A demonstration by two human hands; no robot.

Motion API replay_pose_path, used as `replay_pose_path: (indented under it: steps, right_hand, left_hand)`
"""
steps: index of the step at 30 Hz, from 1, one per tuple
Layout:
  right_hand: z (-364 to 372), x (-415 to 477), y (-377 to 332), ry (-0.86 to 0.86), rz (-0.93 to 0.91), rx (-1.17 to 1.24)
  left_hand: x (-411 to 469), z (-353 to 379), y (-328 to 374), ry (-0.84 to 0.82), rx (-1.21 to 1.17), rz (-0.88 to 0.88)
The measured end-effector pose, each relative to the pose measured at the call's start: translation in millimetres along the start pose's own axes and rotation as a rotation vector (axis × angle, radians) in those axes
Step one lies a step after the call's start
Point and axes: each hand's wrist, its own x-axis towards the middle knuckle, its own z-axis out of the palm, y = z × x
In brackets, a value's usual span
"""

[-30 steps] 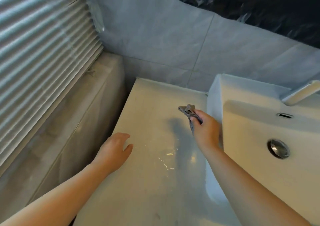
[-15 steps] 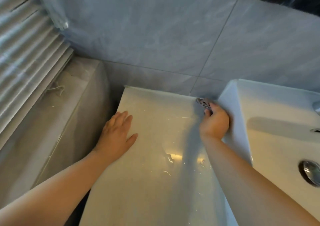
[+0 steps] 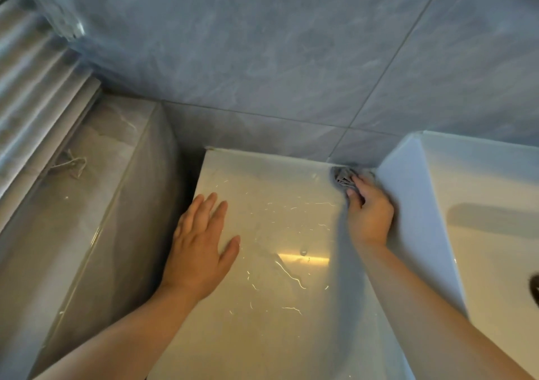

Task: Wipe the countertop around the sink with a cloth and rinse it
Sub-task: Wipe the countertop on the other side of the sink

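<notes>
A small grey cloth is bunched in the back corner where the pale countertop meets the tiled wall and the sink's outer wall. My right hand grips the cloth and presses it onto the counter there; most of the cloth is hidden under my fingers. My left hand lies flat on the counter near its left edge, fingers straight. Thin streaks of water glint on the counter between my hands. The white sink stands raised to the right.
Grey marbled tiles form the back wall. A grey stone ledge lies left of the counter below window blinds, with a loose cord on it. The sink's drain shows at the right edge.
My right hand has slid the cloth away from me along the sink's wall into the back corner. My left hand moved forward and flattened on the counter. The view has tilted down and left.
</notes>
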Motion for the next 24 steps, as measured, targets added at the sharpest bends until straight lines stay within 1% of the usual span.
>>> replay_pose_path:
  steps: [5, 10, 14, 15, 16, 18, 20, 24]
  right_hand:
    - [-7, -36, -10, -0.064, -0.067, 0.052]
    - [-21, -89, -25, -0.172, -0.098, 0.111]
    - [-42, -108, -42, -0.320, 0.010, 0.272]
    - [-47, -103, -47, -0.326, 0.020, 0.313]
    - [-51, -95, -50, -0.293, 0.009, 0.335]
    - [-51, -67, -51, -0.162, -0.025, 0.301]
    - [-42, -31, -47, -0.097, -0.044, 0.232]
    - [-14, 15, -31, -0.166, -0.057, 0.094]
  left_hand:
    - [1, 0, 0, 0.003, -0.016, 0.000]
    - [1, 0, 0, 0.002, -0.020, -0.004]
    - [1, 0, 0, 0.002, -0.032, -0.003]
    - [1, 0, 0, 0.002, -0.029, -0.001]
    - [1, 0, 0, 0.005, -0.025, -0.001]
    - [1, 0, 0, 0.007, -0.029, -0.005]
    - [1, 0, 0, 0.009, -0.032, -0.006]
    - [0, 1, 0, 0.009, -0.040, -0.006]
